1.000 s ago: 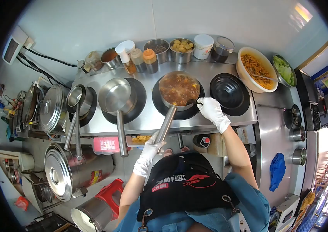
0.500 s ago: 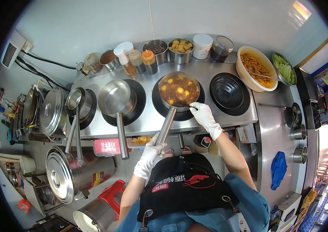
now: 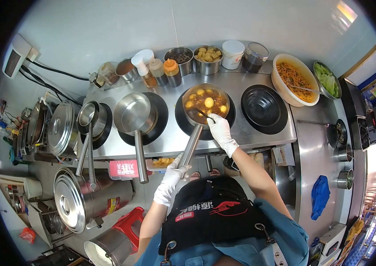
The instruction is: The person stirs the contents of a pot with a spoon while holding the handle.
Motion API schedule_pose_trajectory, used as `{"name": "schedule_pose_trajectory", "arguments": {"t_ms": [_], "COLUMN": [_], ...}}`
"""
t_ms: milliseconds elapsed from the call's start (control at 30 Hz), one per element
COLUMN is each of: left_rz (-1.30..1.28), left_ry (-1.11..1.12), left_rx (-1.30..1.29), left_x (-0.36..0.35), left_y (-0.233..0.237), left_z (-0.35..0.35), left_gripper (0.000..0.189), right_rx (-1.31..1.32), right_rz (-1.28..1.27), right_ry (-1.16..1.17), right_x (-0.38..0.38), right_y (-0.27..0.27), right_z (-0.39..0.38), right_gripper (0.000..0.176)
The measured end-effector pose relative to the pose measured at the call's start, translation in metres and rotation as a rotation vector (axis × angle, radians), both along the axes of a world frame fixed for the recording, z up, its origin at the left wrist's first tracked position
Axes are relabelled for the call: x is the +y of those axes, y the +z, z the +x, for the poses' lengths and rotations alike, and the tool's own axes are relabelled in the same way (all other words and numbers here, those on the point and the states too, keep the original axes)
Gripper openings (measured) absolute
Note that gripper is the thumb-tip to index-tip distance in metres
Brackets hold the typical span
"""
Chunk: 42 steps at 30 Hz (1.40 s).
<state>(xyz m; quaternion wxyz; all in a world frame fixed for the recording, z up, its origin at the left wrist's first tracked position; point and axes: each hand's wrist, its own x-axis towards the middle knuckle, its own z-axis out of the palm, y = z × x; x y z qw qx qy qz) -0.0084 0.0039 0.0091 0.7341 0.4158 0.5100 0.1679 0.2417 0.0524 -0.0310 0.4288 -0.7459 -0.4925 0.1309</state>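
My left hand (image 3: pixel 175 172), in a white glove, is closed round the long steel handle of a saucepan (image 3: pixel 194 138). The pan sits on a round black burner plate (image 3: pixel 181 116) and holds brown broth with several yellowish, egg-like balls (image 3: pixel 208 102). My gloved right hand (image 3: pixel 219 128) grips a black spoon (image 3: pixel 200 111) at the pan's near right rim. The spoon's head lies in the broth and is partly hidden. An empty saucepan (image 3: pixel 132 113) stands on the burner to the left.
A black bowl (image 3: pixel 264 107) sits on the right burner. Squeeze bottles (image 3: pixel 171 72), steel pots of food (image 3: pixel 208 60) and a white tub (image 3: pixel 232 55) line the back. At the far right are a large basin (image 3: pixel 283 86) and greens (image 3: pixel 326 79). A ladle (image 3: pixel 89 146) rests on the left pot.
My right hand has moved left and slightly down along the pan's rim, and the spoon now reaches further left in the broth. The balls have shifted. My left hand keeps its hold.
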Motion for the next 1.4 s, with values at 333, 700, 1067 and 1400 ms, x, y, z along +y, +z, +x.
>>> {"name": "schedule_pose_trajectory", "arguments": {"t_ms": [333, 700, 1067, 1400], "left_rz": [0.013, 0.008, 0.017, 0.022], "left_ry": [-0.033, -0.019, -0.033, -0.026], "left_rx": [0.027, 0.01, 0.01, 0.019], "left_x": [0.001, 0.001, 0.002, 0.002], "left_y": [0.001, -0.001, -0.006, -0.005], "left_z": [-0.001, -0.002, -0.003, -0.002], "left_gripper": [0.063, 0.062, 0.062, 0.062], "right_rx": [-0.046, -0.17, -0.389, -0.166], "right_rz": [0.086, 0.016, -0.257, -0.376], "right_ry": [0.074, 0.167, 0.195, 0.202], "right_x": [-0.01, -0.057, -0.069, -0.045], "right_y": [0.015, 0.068, 0.098, 0.067], "right_z": [0.007, 0.056, 0.077, 0.057], "right_gripper": [0.024, 0.025, 0.021, 0.024]}}
